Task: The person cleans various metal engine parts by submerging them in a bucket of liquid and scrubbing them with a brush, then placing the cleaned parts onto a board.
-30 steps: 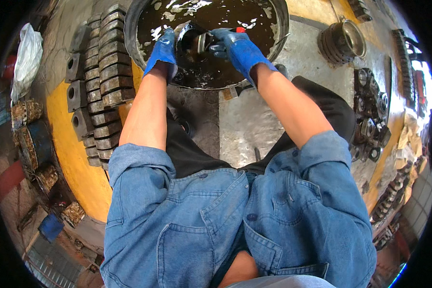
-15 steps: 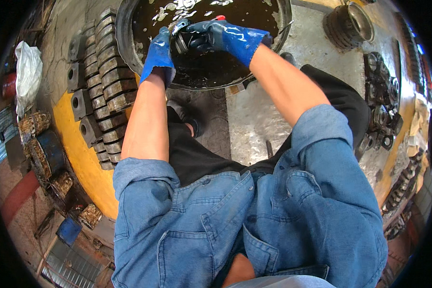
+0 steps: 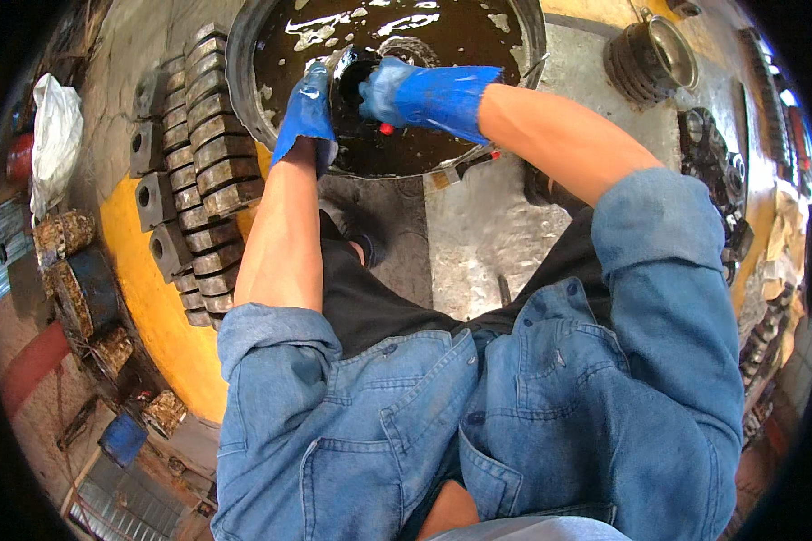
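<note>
Over a wide round basin [image 3: 244,90] of dark oily liquid, my two hands work in blue rubber gloves. My left hand [image 3: 308,101] is closed round the side of a dark, hollow, cylindrical metal part [image 3: 341,79], whose opening faces right. At that opening is my right hand [image 3: 397,90], its fingers curled in a fist. A red tip [image 3: 387,129] sticks out below the right fist, seemingly the end of a slim tool; the rest of it is hidden by the glove. Foam patches and ripples show on the liquid beyond the hands.
Rows of dark curved metal blocks [image 3: 221,135] stand left of the basin, beside square blocks with holes [image 3: 165,248]. At the far right is a ribbed metal ring [image 3: 650,56]. More oily machine parts [image 3: 715,162] lie at the right, and a white plastic bag [image 3: 56,135] hangs far left.
The right hand has turned over and its elbow swung outward; the red tip moved from the glove's far side to its near side. The metal part's opening now faces the right hand.
</note>
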`<act>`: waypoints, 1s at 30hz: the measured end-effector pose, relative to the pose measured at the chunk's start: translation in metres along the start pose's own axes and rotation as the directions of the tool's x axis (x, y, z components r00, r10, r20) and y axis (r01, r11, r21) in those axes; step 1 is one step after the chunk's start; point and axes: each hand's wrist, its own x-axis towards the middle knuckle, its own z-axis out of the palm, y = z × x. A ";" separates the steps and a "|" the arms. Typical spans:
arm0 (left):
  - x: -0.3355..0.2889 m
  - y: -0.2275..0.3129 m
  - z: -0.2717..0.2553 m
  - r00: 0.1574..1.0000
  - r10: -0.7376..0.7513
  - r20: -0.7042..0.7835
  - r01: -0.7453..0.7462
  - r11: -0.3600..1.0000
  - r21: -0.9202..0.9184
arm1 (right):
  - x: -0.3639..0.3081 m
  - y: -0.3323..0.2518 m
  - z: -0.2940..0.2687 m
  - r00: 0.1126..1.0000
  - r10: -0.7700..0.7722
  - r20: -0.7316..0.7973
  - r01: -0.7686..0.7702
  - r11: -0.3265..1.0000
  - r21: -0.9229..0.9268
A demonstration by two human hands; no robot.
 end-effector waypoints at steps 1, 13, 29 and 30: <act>0.000 0.000 0.000 1.000 0.008 0.001 -0.008 1.000 0.021 | -0.004 0.001 0.003 0.998 0.009 -0.062 -0.009 1.000 -0.013; 0.006 0.001 -0.002 1.000 -0.021 -0.009 0.022 0.995 0.099 | 0.012 0.017 0.054 0.445 0.862 0.243 -0.572 0.064 0.818; 0.012 -0.003 0.000 0.999 0.031 -0.035 -0.027 0.994 0.105 | 0.053 0.031 0.154 0.711 0.669 -0.218 0.335 -0.049 0.941; 0.015 -0.003 0.000 0.999 0.037 -0.016 -0.035 0.994 0.103 | 0.060 0.042 0.143 0.753 0.629 -0.194 0.241 0.010 0.970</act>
